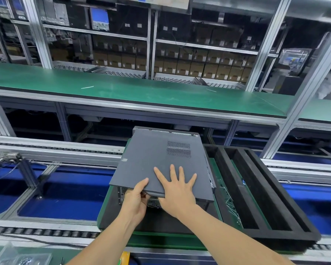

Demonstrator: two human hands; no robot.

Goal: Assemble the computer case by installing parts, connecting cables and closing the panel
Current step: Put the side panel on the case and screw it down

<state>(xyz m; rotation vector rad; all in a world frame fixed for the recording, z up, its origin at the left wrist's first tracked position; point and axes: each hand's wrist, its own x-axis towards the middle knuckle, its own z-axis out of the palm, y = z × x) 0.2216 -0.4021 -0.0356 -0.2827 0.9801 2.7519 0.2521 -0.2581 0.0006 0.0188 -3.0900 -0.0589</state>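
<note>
A dark grey side panel [153, 159] with a perforated vent patch lies on top of the computer case [122, 194], which rests on its side on a green pallet [103, 209]. The panel's near edge overhangs the case, and the case's rear ports show beneath it. My left hand [136, 201] pinches the panel's near edge, thumb on top and fingers underneath. My right hand [177, 190] lies flat on the panel with its fingers spread, pressing down near that same edge.
Black foam dividers [256, 188] with long slots fill the pallet's right side. The pallet sits on a roller conveyor [46, 234] over blue flooring. Beyond it runs a green-topped bench [141, 90], with shelves of cardboard boxes [189, 64] behind.
</note>
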